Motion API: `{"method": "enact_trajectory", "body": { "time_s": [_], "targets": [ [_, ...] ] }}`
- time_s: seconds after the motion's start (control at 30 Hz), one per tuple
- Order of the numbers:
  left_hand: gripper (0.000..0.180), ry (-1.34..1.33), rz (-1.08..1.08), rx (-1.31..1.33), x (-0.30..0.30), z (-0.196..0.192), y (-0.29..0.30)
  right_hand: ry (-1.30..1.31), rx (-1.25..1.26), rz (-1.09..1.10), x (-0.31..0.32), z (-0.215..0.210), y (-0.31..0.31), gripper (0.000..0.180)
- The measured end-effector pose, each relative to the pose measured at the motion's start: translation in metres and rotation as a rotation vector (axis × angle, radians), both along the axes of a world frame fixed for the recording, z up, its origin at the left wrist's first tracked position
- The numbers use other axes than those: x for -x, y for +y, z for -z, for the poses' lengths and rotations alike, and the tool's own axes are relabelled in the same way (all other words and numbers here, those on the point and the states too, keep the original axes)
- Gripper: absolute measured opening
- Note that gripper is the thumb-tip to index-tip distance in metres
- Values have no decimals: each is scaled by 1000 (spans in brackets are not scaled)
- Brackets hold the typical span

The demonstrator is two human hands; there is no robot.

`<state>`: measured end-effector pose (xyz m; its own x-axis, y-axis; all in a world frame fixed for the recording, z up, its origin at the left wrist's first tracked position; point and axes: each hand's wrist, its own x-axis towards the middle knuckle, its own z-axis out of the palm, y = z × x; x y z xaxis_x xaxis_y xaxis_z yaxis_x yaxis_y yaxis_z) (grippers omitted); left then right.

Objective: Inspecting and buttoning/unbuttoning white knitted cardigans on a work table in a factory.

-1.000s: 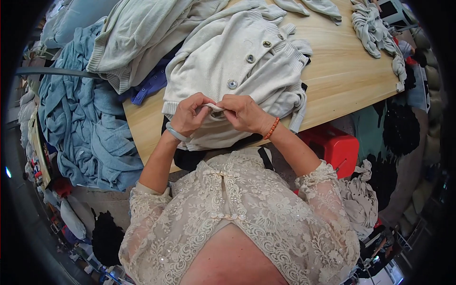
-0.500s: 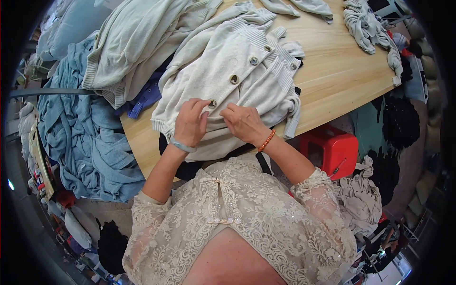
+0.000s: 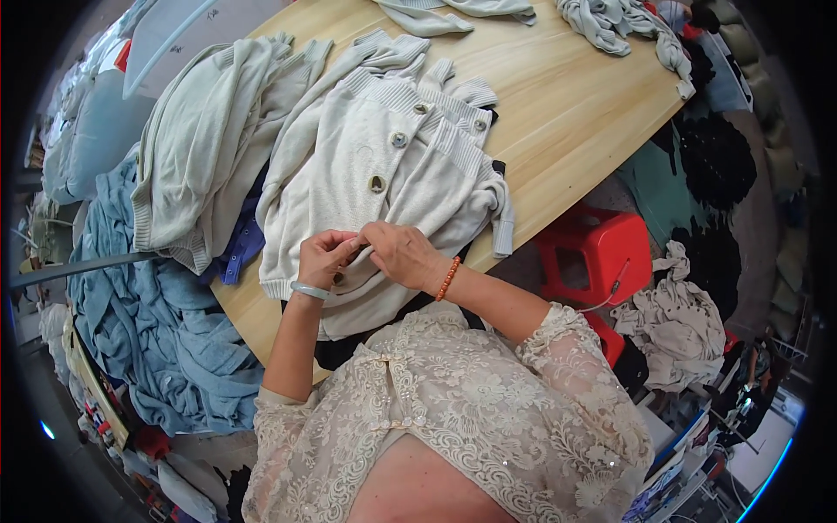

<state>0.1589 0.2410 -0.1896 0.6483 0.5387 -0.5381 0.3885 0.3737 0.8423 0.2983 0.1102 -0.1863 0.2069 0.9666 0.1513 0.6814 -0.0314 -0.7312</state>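
Observation:
A cream knitted cardigan (image 3: 336, 157) with ribbed trim lies on the table in front of me, dark round buttons running down its front edge. Over its lower front my two hands meet, fingertips touching. My left hand (image 3: 324, 261), with a pale bangle at the wrist, is closed in a pinch on the cardigan's front edge. My right hand (image 3: 403, 253), with an orange bead bracelet, reaches across with its fingers curled on the same spot. The fingers hide exactly what is pinched there. One button (image 3: 338, 279) shows just below my left hand; another button (image 3: 377, 183) lies above both.
Another cream knit garment (image 3: 205, 144) lies at the left over a purple piece (image 3: 237, 248). A blue-grey fabric heap (image 3: 166, 322) hangs beside the wooden table (image 3: 567, 113). At right stand a red stool (image 3: 602, 248) and a beige cloth pile (image 3: 676, 331). More knitwear (image 3: 610, 26) lies at the far edge.
The view has shifted, so the table appears farther left and turned. My hands, apart around a button before, have come together, with the right fingers now against the left fingertips.

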Motion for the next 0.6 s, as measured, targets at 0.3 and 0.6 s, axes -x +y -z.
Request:
{"method": "enact_trajectory", "body": {
  "time_s": [0.3, 0.6],
  "targets": [
    [23, -131, 214, -340, 17, -10, -13, -48, 99, -138, -9, 6, -2, 36],
    [12, -21, 167, -666, 17, 2, -19, -241, 23, -192, -9, 6, 4, 17]
  ]
}}
